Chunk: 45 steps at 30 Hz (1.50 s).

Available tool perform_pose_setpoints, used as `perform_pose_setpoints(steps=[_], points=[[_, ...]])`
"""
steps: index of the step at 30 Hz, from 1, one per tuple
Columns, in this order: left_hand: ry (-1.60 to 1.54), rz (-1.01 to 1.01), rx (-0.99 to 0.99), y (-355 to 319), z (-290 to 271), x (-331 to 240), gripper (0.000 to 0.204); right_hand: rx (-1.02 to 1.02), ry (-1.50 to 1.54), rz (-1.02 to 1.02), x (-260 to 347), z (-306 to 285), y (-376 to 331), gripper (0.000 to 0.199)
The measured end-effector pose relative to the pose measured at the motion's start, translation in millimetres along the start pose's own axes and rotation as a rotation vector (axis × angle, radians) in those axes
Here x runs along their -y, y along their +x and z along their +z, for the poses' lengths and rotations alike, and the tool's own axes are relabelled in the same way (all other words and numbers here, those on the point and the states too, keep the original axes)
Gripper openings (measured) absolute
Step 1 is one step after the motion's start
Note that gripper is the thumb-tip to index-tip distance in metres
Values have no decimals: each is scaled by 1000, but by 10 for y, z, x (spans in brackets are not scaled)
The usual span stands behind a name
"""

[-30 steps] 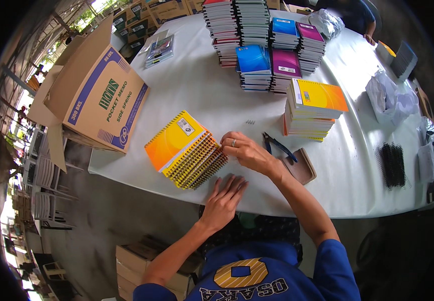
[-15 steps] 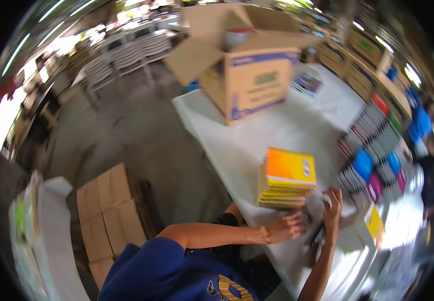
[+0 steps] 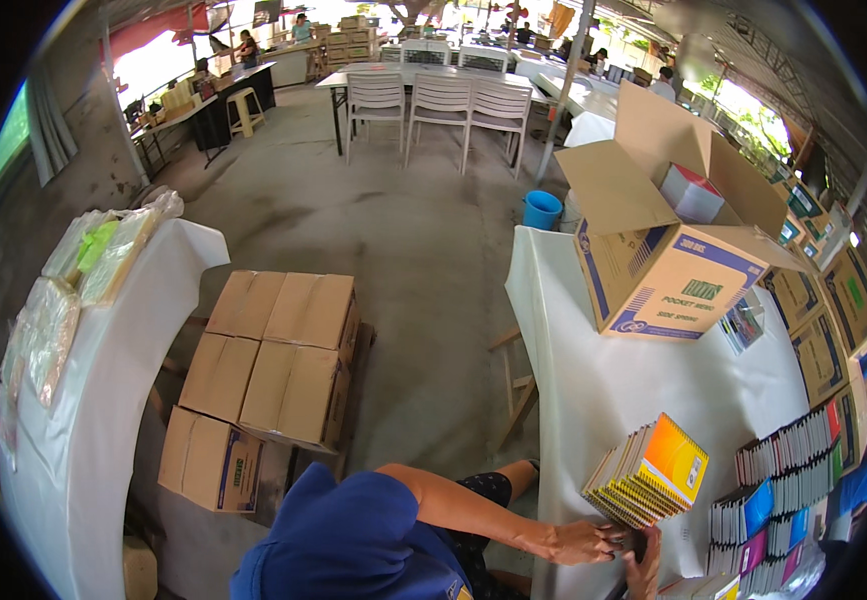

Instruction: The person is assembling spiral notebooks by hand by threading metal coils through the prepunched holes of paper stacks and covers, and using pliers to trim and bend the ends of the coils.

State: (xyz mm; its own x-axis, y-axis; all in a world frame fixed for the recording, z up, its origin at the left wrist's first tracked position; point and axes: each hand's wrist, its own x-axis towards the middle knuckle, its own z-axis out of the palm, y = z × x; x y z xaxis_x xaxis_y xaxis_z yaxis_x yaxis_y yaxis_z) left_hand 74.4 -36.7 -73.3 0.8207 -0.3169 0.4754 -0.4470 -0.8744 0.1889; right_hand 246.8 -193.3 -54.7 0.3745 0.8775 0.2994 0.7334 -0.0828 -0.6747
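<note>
A stack of spiral notebooks (image 3: 648, 470) with an orange and yellow cover on top lies at the near edge of a white-covered table (image 3: 593, 380), at the lower right. My left hand (image 3: 581, 545) reaches across from my blue-sleeved shoulder, and its curled fingers press on the stack's near corner. My right hand (image 3: 643, 575) comes up from the bottom edge just beside it, under the same corner and mostly cut off. Something small and dark sits between the two hands.
An open cardboard box (image 3: 668, 260) stands further along the table. Rows of coloured notebooks (image 3: 798, 470) line the right rim. Stacked cartons (image 3: 273, 365) sit on the floor to my left, beside another white-covered table (image 3: 103, 400). White chairs (image 3: 438, 105) stand far back.
The view has swung further left, so floor and cartons fill the middle. The notebook stack has slid to the lower right of the picture. Both hands stay at its near edge.
</note>
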Motion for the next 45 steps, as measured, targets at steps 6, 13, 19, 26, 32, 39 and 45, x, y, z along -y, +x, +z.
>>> perform_pose_setpoints(steps=[6,13,19,26,32,39,45], points=[[-136,-200,145,-229,-246,-65,40,-29,-198,-155,820,453,-197,54],[-119,-124,-190,-780,-652,-48,46,-227,-718,108,1019,647,-323,12],[-117,-314,-243,-1078,-866,32,42,-488,-363,261,886,479,-172,23],[-266,-139,-2,-588,-750,-202,48,-982,972,597,1185,-288,-295,38],[-111,-119,114,-49,-529,-163,49,-572,-627,501,611,-219,131,30],[-75,-98,176,-159,-494,-165,46,-428,-678,555,426,-24,165,19],[-262,20,192,-205,-475,-261,41,-743,-221,540,1421,-736,-480,10]])
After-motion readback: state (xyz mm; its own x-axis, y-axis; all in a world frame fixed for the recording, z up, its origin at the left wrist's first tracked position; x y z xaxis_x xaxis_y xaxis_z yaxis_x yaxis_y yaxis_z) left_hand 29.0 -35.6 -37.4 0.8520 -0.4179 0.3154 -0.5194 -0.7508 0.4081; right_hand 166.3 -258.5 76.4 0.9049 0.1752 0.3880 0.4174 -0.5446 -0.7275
